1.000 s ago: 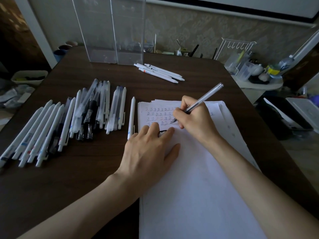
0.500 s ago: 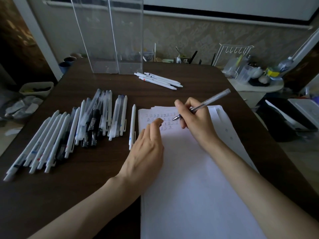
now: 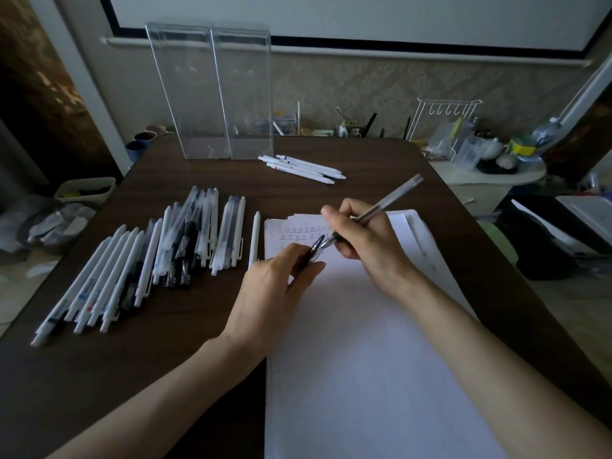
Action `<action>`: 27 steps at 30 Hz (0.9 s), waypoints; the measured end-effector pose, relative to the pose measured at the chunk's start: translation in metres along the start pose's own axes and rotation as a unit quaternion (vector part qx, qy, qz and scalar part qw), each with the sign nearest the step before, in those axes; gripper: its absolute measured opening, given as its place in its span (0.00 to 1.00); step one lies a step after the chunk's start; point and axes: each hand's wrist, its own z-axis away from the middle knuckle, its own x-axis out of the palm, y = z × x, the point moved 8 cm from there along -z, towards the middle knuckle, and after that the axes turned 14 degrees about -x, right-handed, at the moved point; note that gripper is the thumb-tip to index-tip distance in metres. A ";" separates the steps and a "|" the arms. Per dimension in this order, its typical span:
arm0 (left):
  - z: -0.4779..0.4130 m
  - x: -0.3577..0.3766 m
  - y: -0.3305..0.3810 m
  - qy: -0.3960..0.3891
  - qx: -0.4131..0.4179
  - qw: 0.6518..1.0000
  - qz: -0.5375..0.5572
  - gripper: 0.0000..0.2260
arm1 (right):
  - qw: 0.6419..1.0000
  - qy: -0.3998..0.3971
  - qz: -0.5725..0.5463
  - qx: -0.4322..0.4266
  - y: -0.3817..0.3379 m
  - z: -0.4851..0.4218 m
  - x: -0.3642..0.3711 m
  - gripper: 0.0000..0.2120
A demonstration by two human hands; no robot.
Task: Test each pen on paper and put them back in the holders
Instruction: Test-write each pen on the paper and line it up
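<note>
My right hand grips a clear-barrelled pen, its tip pointing down-left just above the white paper. My left hand pinches a dark pen cap whose open end meets the pen's tip. Rows of small written characters mark the paper's top left. One white pen lies just left of the paper. A big spread of white and dark pens covers the table's left side. Several white pens lie near two tall clear holders at the back.
The dark wooden table ends near the wall behind the holders. A white wire rack and cluttered small table stand at the back right. Bins and bags sit on the floor to the left.
My right hand has lifted the pen off the paper. My left hand has left the sheet and now holds a cap up against the pen's tip. The camera has tilted upward.
</note>
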 end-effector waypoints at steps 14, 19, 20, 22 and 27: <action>-0.001 -0.003 -0.003 0.003 -0.010 1.000 0.021 0.05 | 0.998 0.016 0.012 -0.056 -0.013 -0.002 0.000 0.19; 0.000 -0.003 0.002 -0.012 0.015 0.999 0.038 0.05 | 0.999 -0.032 0.006 -0.027 -0.004 0.003 0.016 0.18; 0.001 -0.004 0.002 -0.015 0.018 0.999 0.045 0.06 | 0.999 -0.024 0.005 -0.031 -0.005 0.004 0.016 0.18; 0.002 -0.004 0.003 -0.021 0.025 0.998 0.055 0.06 | 0.998 -0.012 0.016 -0.051 -0.008 0.007 0.017 0.18; 0.001 -0.005 0.002 -0.038 0.004 0.995 0.090 0.08 | 0.997 -0.030 0.033 -0.066 -0.012 0.007 0.027 0.24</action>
